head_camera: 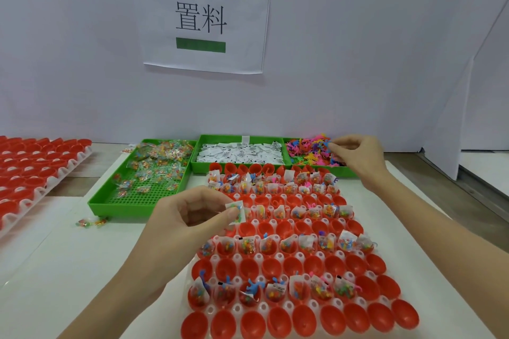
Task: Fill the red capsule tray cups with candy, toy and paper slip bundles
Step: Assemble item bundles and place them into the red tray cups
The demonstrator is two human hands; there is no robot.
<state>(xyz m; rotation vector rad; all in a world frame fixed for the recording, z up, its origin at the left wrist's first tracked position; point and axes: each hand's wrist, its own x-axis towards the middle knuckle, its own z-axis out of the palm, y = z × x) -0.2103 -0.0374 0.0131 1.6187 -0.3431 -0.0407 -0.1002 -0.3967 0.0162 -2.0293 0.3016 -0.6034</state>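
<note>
We see two bare forearms, with no sleeves, gloves or jewellery showing on them. Our left hand point(192, 217) and right hand point(358, 157) both have short, unpainted nails, as far as we can tell.

Bright, even overhead light, faint shadows, soft focus, wide-angle edge bending.

A single head-worn, wide-angle view was recorded, directed forward and downward across the table point(275, 181) toward the white wall point(358, 63). The red capsule tray point(381, 261) was framed close below the camera, apparently within arm's reach; straight edges were bowed near the frame borders.
</note>
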